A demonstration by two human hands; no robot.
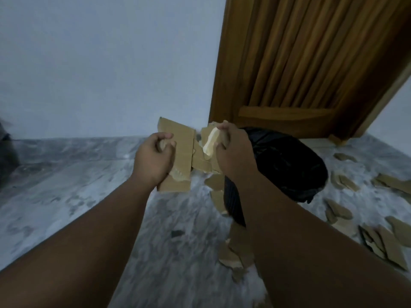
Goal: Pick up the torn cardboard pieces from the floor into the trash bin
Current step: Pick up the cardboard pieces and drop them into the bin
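My left hand (153, 156) grips a brown cardboard piece (181, 152) held up in mid-air at the centre of the head view. My right hand (233, 150) is closed on the torn right part of the cardboard (209, 138), which shows a pale ripped edge. The two parts meet at a ragged tear between my hands. Just behind and below my right hand stands the trash bin (289, 165), lined with a black bag. Several torn cardboard pieces lie on the floor: a cluster (235, 252) under my right forearm and more (382, 238) to the right of the bin.
The floor (89, 192) is grey marble. A pale wall (100, 63) rises behind, and a wooden door (311, 63) stands behind the bin. A dark object (6, 156) sits at the left edge.
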